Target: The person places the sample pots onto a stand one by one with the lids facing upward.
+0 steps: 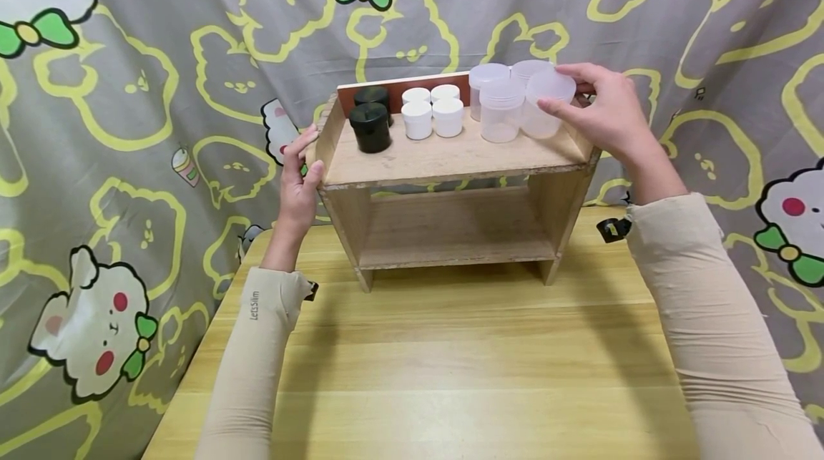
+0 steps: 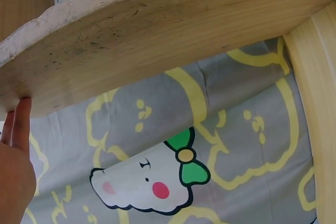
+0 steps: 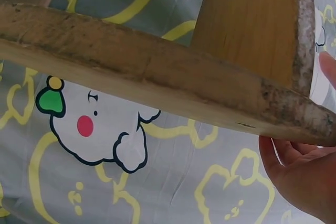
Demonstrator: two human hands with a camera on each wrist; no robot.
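Observation:
A small two-tier wooden shelf (image 1: 460,227) stands on the table, its top board carrying jars. My left hand (image 1: 299,177) grips its left side panel (image 1: 332,134); in the left wrist view, the fingers reach the panel's outer face. At the right end, my right hand (image 1: 608,113) pinches a translucent plastic jar (image 1: 550,88), thumb across its front and index finger by its rim. The right wrist view shows fingers (image 3: 269,153) against the shelf's right panel (image 3: 142,72); the jar is largely hidden there.
Translucent jars (image 1: 502,109) cluster beside the held one. Several white jars (image 1: 417,120) stand mid-board and black jars (image 1: 370,129) at the left. A patterned curtain (image 1: 154,88) hangs close behind the shelf. The wooden table (image 1: 463,374) extends in front.

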